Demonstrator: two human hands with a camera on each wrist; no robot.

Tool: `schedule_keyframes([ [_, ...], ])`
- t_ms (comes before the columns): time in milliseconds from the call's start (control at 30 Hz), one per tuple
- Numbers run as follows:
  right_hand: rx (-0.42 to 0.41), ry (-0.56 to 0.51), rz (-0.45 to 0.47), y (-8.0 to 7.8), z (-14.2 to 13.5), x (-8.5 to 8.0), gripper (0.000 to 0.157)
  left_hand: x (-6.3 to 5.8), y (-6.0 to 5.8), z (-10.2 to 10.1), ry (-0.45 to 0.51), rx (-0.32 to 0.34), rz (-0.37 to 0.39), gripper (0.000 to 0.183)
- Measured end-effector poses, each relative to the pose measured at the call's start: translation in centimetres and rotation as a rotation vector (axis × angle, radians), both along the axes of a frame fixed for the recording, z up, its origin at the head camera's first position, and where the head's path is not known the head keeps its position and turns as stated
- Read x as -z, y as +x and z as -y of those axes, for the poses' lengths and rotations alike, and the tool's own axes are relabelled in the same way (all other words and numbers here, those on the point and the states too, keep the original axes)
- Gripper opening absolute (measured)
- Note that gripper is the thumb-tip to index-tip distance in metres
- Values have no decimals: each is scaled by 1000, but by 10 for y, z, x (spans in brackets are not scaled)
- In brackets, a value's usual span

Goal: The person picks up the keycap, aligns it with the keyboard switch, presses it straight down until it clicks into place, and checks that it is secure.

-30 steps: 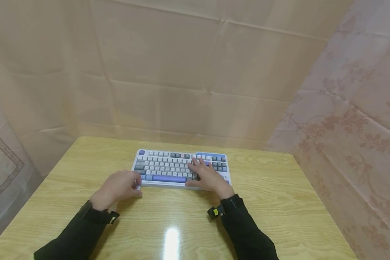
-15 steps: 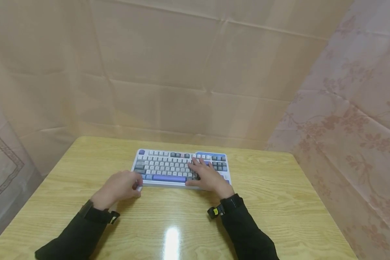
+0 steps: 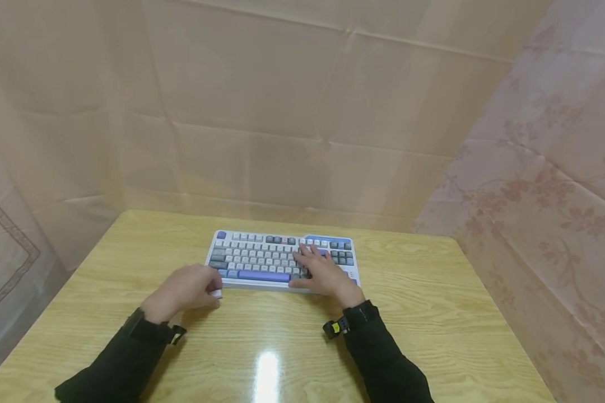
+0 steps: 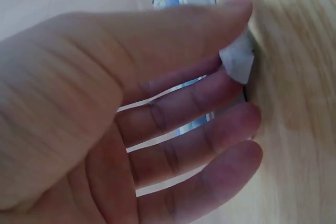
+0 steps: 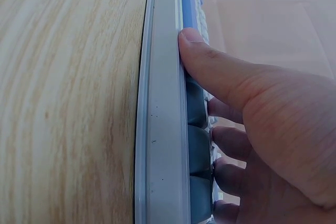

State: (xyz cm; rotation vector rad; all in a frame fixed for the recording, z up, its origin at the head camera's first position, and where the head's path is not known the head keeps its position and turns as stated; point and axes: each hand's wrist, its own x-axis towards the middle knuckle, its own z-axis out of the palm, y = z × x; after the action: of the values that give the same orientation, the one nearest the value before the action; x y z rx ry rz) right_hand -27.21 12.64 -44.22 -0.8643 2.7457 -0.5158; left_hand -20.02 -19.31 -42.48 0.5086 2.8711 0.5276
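A white keyboard with white, grey and purple keys lies on the wooden table. My left hand is at its front left corner. Between thumb and fingers it pinches a small white piece with angular edges; most of it is hidden and its kind cannot be told. The other fingers are bent beside the keyboard's edge. My right hand rests with spread fingers on the right part of the keys. In the right wrist view, its thumb lies along the front edge, on the blue-purple space bar.
The wooden table extends on both sides and in front of the keyboard. A beige cloth hangs behind it, and a flowered pink cloth hangs at the right. A bright reflection shows on the table near me.
My left hand's fingertips shift slightly at the keyboard's corner, and the white piece shows a little differently between them. My right hand and the keyboard stay in place.
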Motion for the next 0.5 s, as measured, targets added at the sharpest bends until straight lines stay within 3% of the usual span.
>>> schedule_keyframes([
  [233,9,4,3,0,-2,1,81,2,-3,0,9,15,3,10],
  [500,6,8,-1,-2,0,2,82,-13,-23,19,91,50,-135,11],
])
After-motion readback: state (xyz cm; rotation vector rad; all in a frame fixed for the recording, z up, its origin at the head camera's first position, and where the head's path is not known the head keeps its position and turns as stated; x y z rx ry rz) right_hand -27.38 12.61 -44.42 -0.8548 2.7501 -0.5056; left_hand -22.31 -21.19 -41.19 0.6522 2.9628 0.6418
